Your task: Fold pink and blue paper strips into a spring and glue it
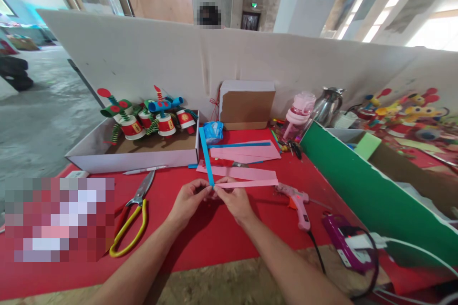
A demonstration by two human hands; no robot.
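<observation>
A blue paper strip (206,155) and a pink paper strip (252,184) meet at a corner between my two hands above the red tabletop. My left hand (189,201) pinches the lower end of the blue strip, which points up and away. Beside it, the fingers of my right hand (233,200) are closed on the near end of the pink strip, which stretches to the right. My fingertips hide how the ends are joined. A pink glue gun (299,207) lies right of my right hand, and scissors (136,209) with red and yellow handles lie left of my left hand.
An open white box (132,160) with paper-cup figures stands at the left back. Pink paper sheets (246,151) lie ahead. A green-sided box (350,195), a purple power strip (347,243) and cables take up the right. Behind rises a white partition (161,62).
</observation>
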